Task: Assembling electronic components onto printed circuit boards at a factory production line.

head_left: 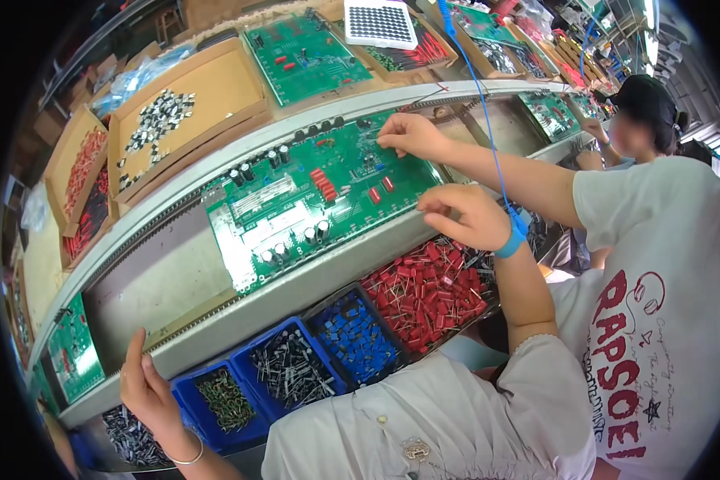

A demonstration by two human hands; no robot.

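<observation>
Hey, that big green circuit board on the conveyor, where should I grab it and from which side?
Probably by its bare edges, not the top: the green circuit board lies flat between the conveyor rails, studded with upright capacitors. Put the grip on the near-left corner, where few parts stand, coming from your side; a co-worker's hand works at the far edge.

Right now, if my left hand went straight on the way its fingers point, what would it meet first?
Probably the conveyor's pale metal front rail, just beyond the left hand; past it lies the grey bed. The hand's height above the rail is unclear.
</observation>
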